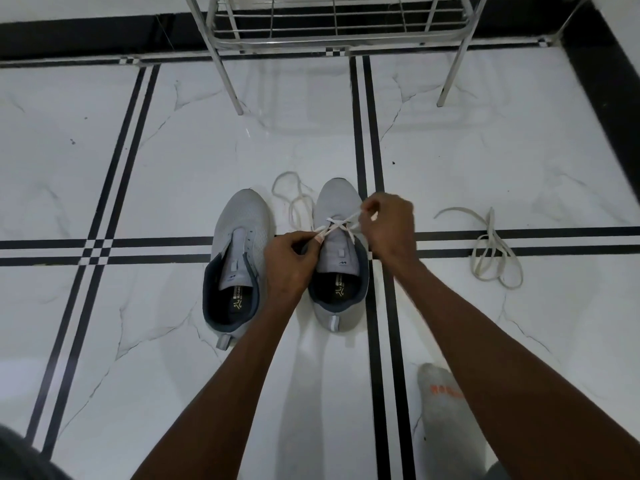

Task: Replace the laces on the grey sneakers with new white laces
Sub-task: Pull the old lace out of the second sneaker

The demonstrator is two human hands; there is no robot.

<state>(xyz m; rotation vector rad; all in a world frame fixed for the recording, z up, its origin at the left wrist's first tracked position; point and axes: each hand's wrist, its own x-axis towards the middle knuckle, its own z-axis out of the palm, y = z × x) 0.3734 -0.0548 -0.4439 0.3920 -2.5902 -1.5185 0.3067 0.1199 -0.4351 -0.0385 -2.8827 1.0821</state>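
Steel rack (332, 32) stands beyond the sneakers; spare lace (491, 251) lies right.

We're indoors in a home, by the look of it an entryway or hall: glossy white marble-look floor tiles (173, 161) with black double inlay stripes (370, 140), a black skirting band (104, 32) along the wall, and a bare metal rack (332, 32) standing on thin legs against it.
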